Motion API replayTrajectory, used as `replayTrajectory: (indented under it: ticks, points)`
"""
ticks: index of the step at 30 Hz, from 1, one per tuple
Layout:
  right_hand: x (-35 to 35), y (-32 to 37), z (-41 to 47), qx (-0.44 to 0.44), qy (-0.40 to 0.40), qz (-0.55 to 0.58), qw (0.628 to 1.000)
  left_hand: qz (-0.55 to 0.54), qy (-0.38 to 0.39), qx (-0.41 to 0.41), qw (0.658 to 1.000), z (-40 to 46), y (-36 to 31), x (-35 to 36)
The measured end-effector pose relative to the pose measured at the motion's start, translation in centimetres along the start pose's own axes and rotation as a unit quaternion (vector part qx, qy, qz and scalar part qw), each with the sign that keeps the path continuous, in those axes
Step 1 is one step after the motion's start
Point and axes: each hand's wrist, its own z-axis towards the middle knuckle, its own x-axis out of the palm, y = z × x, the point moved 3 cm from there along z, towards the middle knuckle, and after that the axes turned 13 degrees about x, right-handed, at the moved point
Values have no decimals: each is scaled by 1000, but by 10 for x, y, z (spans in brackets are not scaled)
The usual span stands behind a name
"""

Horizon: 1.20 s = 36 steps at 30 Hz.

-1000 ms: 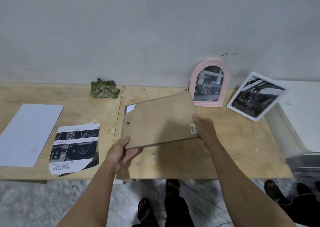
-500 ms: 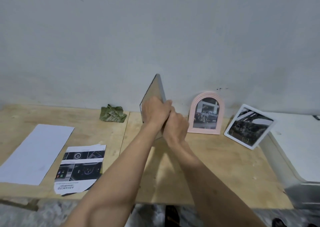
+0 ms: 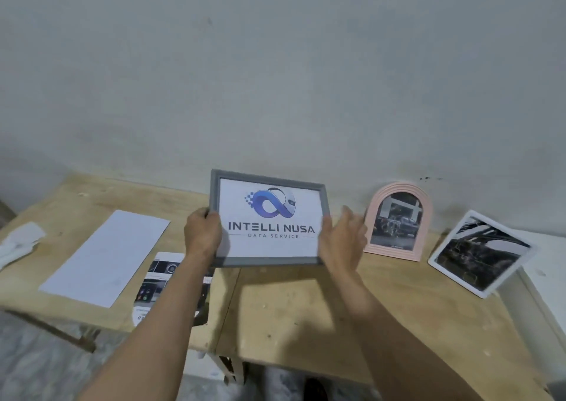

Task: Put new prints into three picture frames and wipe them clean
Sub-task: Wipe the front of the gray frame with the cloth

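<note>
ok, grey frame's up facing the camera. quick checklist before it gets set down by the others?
1. Print in the grey frame reads upright, logo and text level: ok.
2. Left hand grips the frame's left edge: ok.
3. Right hand grip: fingers look spread at the right edge, blurred: cannot tell.
4. Bare plywood table below the frame for a landing spot: ok.
5. Gap to the pink arched frame on the right: apart, not touching: ok.
6. Glass wiped clean: no cloth in either hand, smudges too fine to see: cannot tell.
</note>
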Motion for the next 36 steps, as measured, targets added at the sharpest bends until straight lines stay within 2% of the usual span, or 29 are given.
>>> replayTrajectory:
  ticks: [4,7,8,11,14,18,22,25,30,32,36]
  points:
    - [23,-26,17,147,128,36,980,-85,-15,-80,993,-13,39,-32]
    - [46,-23,3,151,238,134,950,-121,-1,-119,986,-28,65,-49]
    - [51,-23,-4,140,242,160,947,-135,-1,-134,982,-32,73,-53]
    - [64,-20,-21,88,189,174,963,-182,-5,-187,965,-40,96,-64]
    - [93,-17,-27,70,196,160,965,-177,-16,-215,960,-40,122,-70]
    - [138,1,-8,61,256,106,959,-193,-67,-254,945,-31,147,-72]
    - [184,53,34,17,291,53,955,-178,-123,-276,936,-12,165,-76]
    - [226,108,67,-18,317,57,947,-176,-137,-300,928,7,181,-83]
    - [317,175,98,-95,379,-85,916,-177,-133,-329,918,33,209,-78]
    - [346,180,98,-144,354,-144,913,-176,-137,-339,914,37,221,-72]
    - [366,176,102,-220,238,-209,923,-184,-136,-350,908,43,235,-61]
